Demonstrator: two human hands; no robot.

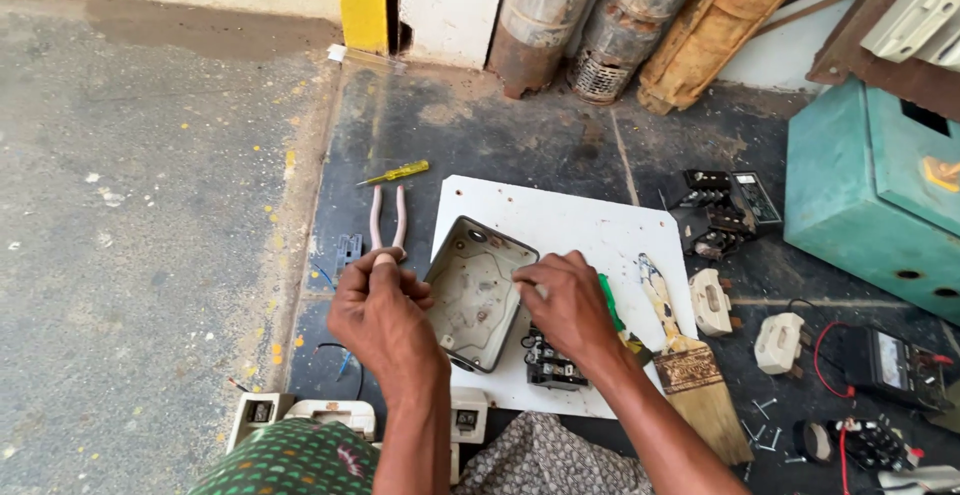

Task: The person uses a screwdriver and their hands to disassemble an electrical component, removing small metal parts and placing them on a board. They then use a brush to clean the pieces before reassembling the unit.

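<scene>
My left hand hovers with fingers curled just left of a grey metal switch box that lies open on a white board. Whether this hand pinches a small part I cannot tell. My right hand rests on the box's right rim and grips a green-handled tool, likely a screwdriver. A black contactor block sits on the board just below my right hand. Pink-handled pliers lie on the floor right behind my left hand.
A yellow tester screwdriver lies beyond the pliers. A paint brush, white switch parts, a multimeter and loose screws lie to the right. A teal metal box stands at far right. Rusty pipes lean on the wall.
</scene>
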